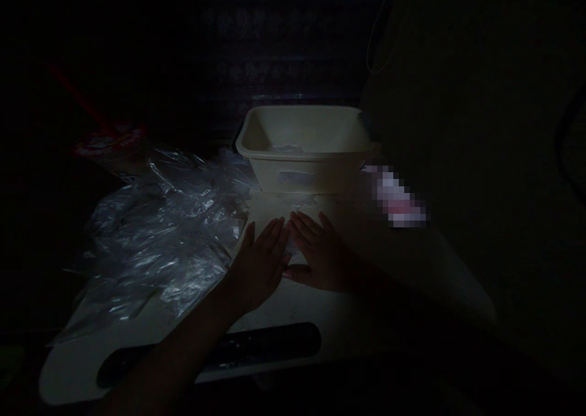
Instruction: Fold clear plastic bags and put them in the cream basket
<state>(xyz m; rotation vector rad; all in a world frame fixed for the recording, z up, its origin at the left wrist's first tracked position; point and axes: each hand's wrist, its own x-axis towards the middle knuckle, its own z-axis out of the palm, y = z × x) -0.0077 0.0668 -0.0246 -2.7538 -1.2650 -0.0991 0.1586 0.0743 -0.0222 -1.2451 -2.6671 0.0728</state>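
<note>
Film, clear plastic [295,255], lies on the pale tabletop [293,303] in the head view, between the left hand [257,272] and the right hand [323,254]. Both hands grip nothing, fingers straight and palms down, probably to keep it flat. Crumpled clear plastic sheeting [151,239] heaps beside the left hand and a cream plastic tub [320,173] stands ahead, seemingly for easy reach. The film looks glossy and see-through; gloom hides its edges.

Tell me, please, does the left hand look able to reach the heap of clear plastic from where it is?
Probably yes. The left hand looks open beside the heap of clear plastic, with nothing visible between them; the pale tub is farther forward, out of the way.
</note>
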